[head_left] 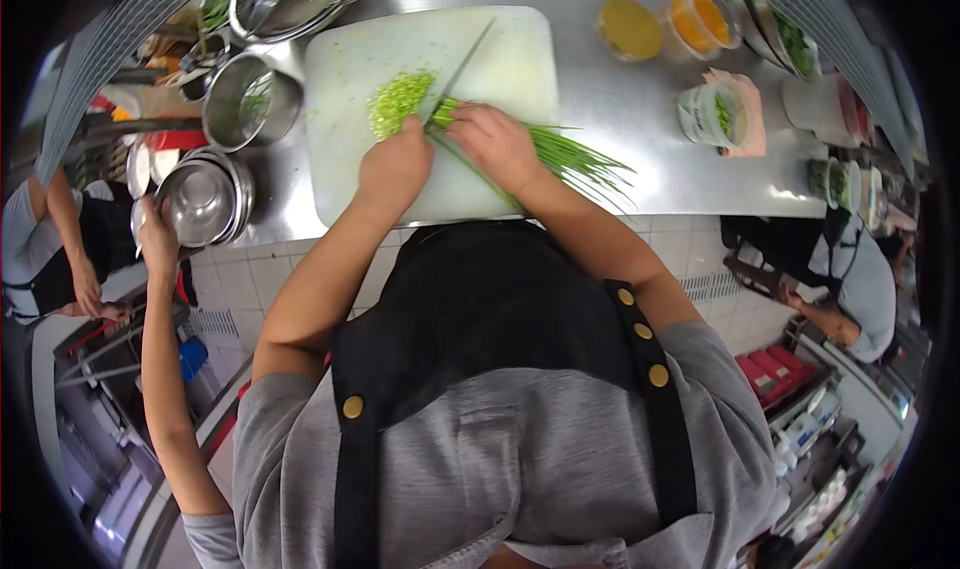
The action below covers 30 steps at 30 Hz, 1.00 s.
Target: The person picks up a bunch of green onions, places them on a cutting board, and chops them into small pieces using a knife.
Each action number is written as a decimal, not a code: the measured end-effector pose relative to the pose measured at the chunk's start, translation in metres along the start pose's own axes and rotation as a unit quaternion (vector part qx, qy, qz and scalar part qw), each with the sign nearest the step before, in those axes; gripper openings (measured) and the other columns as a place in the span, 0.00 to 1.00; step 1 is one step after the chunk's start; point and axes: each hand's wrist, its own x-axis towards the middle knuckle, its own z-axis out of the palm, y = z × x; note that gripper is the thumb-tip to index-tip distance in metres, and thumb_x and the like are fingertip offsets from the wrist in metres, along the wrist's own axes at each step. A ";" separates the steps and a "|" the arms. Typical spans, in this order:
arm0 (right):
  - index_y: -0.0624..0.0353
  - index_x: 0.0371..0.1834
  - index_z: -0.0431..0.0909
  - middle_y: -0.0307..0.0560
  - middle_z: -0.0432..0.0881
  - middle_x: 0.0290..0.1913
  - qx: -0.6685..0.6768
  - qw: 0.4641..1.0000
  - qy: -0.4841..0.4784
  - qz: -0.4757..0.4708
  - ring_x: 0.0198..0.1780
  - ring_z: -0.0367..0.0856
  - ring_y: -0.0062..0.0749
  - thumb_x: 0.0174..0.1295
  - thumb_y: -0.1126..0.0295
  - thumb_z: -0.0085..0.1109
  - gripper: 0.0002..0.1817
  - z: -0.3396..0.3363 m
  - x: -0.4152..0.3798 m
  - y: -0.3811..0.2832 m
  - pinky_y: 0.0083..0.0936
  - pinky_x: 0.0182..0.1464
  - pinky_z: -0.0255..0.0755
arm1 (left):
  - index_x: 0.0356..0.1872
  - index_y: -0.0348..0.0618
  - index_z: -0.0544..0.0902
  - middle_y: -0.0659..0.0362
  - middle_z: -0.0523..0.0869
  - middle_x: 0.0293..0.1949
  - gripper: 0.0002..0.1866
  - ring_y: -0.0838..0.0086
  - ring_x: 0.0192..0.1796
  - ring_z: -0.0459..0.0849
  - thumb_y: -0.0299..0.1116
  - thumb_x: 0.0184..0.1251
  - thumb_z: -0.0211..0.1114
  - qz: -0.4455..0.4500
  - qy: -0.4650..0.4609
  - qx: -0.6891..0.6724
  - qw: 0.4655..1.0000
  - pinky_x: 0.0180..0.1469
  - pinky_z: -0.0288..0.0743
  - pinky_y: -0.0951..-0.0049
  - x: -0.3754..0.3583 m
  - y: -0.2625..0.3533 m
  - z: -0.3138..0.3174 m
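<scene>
Step, apparently: slicing of green stalks [580, 159], one bunch, on the cutting board [340, 139] at the table's [660, 179] near edge, tips trailing past the board's right edge. Another cut would call for fingertips clear of the knife [468, 61]. Left hand [393, 166]: closed round that knife, forearm slanting inward. Right hand [495, 146]: fingers bent over the bunch, gripping it.

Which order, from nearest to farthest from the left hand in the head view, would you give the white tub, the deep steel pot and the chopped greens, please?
1. Chopped greens, just beyond the left hand, on the cutting board.
2. Deep steel pot, left of the board.
3. White tub, right of the board, by the pink cloth.
</scene>
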 end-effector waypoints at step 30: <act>0.55 0.35 0.85 0.48 0.71 0.72 -0.135 0.978 -0.133 0.088 0.80 0.57 0.52 0.52 0.62 0.74 0.12 -0.008 0.005 -0.039 0.69 0.78 0.50 | 0.48 0.37 0.76 0.39 0.89 0.35 0.14 0.42 0.41 0.89 0.39 0.78 0.54 -0.006 -0.038 -0.044 0.998 0.47 0.81 0.43 0.009 -0.010 -0.026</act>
